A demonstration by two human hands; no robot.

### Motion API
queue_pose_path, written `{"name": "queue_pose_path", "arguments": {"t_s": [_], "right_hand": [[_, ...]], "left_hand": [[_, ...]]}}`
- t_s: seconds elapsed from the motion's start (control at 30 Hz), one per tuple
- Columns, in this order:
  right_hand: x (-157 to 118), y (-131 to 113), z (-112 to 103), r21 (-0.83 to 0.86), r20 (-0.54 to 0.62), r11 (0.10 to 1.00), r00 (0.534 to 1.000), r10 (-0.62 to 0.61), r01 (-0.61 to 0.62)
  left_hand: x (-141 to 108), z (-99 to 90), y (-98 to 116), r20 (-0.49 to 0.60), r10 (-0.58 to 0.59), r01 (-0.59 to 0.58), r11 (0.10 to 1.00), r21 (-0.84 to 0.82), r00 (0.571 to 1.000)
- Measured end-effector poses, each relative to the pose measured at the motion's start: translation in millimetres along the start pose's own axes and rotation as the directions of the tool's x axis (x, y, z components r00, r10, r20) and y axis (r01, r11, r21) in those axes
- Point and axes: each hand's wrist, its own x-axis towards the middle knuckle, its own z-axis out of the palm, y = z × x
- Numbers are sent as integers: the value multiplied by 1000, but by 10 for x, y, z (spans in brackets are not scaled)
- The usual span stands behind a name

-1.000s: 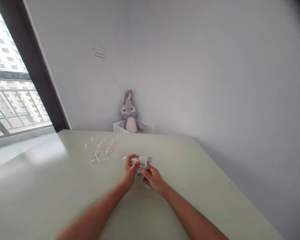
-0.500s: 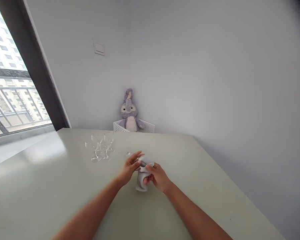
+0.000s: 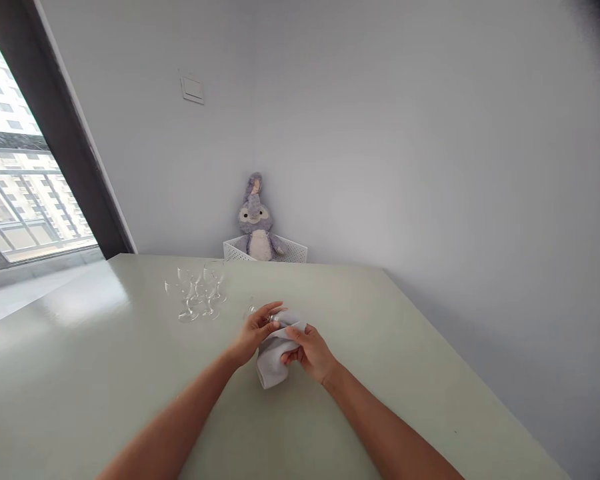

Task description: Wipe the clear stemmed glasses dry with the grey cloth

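Head view takes in a pale grey wall (image 3: 405,133) and, below it, a wide, pale green tabletop (image 3: 105,373). Past the far edge shows a white perforated basket (image 3: 293,252), a purple plush toy (image 3: 256,223) propped in it. Toward the left, clear stemmed glasses (image 3: 189,315) stand upright in a group. Near the middle, well apart from them, two hands work close together: the left hand (image 3: 254,335) is wrapped round a clear glass (image 3: 251,310) held sideways, and the right hand (image 3: 314,350) pinches a light grey cloth (image 3: 273,365) that hides the glass's other end and droops toward the person.
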Motion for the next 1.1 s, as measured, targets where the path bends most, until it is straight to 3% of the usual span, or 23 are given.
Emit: {"name": "queue_pose_path", "arguments": {"t_s": [0.1,0.17,0.23,0.3,0.4,0.47,0.53,0.57,0.63,0.7,0.73,0.77,0.8,0.9,0.97,1.03,1.1], "right_hand": [[-54,60,32,-388,-32,909,984,-176,150],[-59,84,36,-494,-53,845,963,-266,206],[-30,81,26,-376,-88,911,972,-218,170],[14,57,12,-79,-134,996,989,-59,48],[48,36,18,269,-175,961,977,118,-68],[31,59,40,200,-173,979,982,76,-41],[-5,109,49,-137,-128,988,988,-88,70],[-22,137,40,-362,-75,919,978,-196,157],[-44,173,-3,-731,109,595,918,-380,333],[-46,160,-62,-862,289,263,847,-447,433],[-44,131,-86,-874,325,192,831,-451,446],[-41,89,-102,-874,319,201,833,-452,443],[-39,38,-110,-857,285,279,850,-443,432],[-38,-100,-95,-627,229,694,936,-267,352],[-31,-118,-83,-396,226,892,965,-134,217],[-9,-64,-82,-228,152,968,986,-72,105],[24,21,-89,-149,48,987,997,-56,62]], "left_hand": [[23,-14,-37,-94,-53,59,996,71,994],[30,-9,-50,-128,-24,44,987,152,991],[22,3,-46,-124,26,-1,980,198,992],[2,10,-37,-70,13,-3,989,149,997],[-17,-5,-42,46,-62,63,998,-26,997],[-12,-23,-54,43,-80,85,988,-128,996],[0,-31,-58,11,-113,113,971,-212,993],[5,-30,-51,3,-132,129,959,-251,991],[7,-25,-20,21,-165,163,934,-318,986],[0,-28,25,58,-182,190,905,-381,982],[-4,-37,47,75,-190,204,891,-405,979],[-6,-50,63,90,-199,218,881,-420,976],[-7,-65,73,99,-205,228,877,-423,974],[2,-96,56,69,-188,200,907,-371,980],[17,-82,18,18,-159,158,951,-267,987],[33,-42,-26,-68,-139,136,989,-50,988],[42,3,-64,-182,-82,124,965,230,980]]}}
